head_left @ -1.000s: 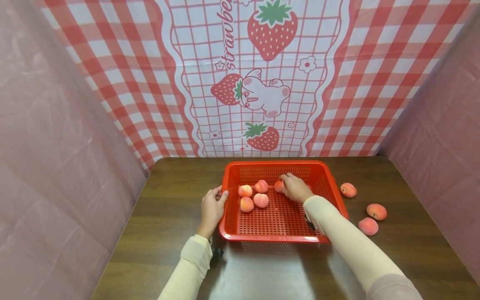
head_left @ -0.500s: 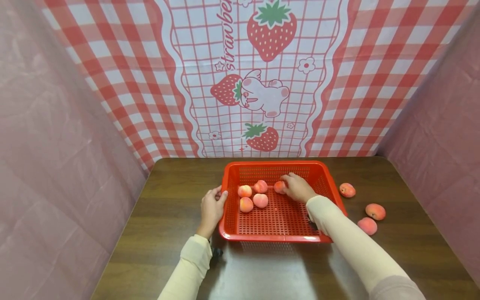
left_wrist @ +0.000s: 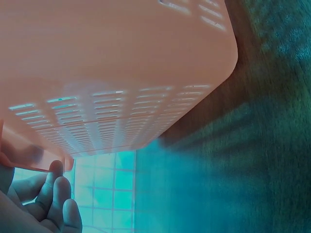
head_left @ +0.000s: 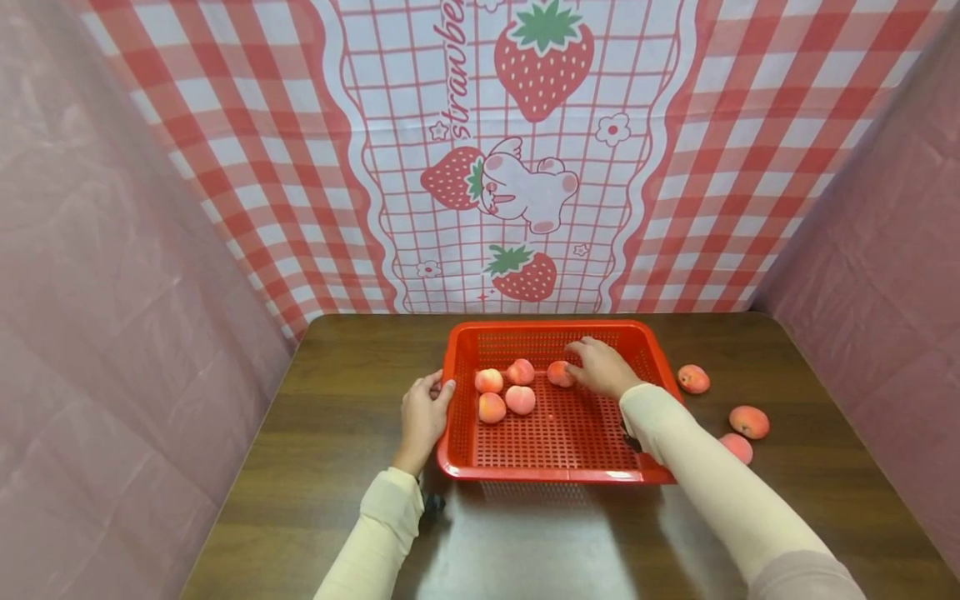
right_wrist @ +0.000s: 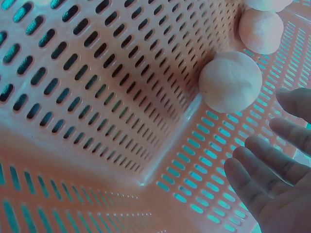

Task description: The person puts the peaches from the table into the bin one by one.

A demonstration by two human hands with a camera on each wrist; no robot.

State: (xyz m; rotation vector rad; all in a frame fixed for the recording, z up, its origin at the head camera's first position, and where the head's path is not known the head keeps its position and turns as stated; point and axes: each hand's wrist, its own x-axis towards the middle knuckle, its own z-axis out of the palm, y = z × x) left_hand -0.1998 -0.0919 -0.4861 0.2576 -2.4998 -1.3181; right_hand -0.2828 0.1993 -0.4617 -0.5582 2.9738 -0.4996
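Note:
A red plastic basket (head_left: 558,477) with slotted walls stands on the wooden table. My left hand (head_left: 423,417) grips its left rim; in the left wrist view the fingers (left_wrist: 59,189) curl beneath the rim. Inside the basket, my right hand (head_left: 602,368) is just right of a peach (head_left: 560,374). The right wrist view shows a gap between the spread fingers (right_wrist: 262,165) and that peach (right_wrist: 231,82), which lies on the basket floor near the far wall. More peaches (head_left: 521,400) sit grouped in the basket's left half.
Right of the basket, three peaches lie on the table: one peach (head_left: 693,379) near the rim, another peach (head_left: 749,422) farther right, and a third peach (head_left: 737,448) partly hidden by the right sleeve. A checked strawberry-print cloth (head_left: 525,167) hangs behind the table.
My right hand has let go of the peach and drawn slightly to the right, its fingers spreading. The peach stays in the basket. My left hand keeps its place on the rim.

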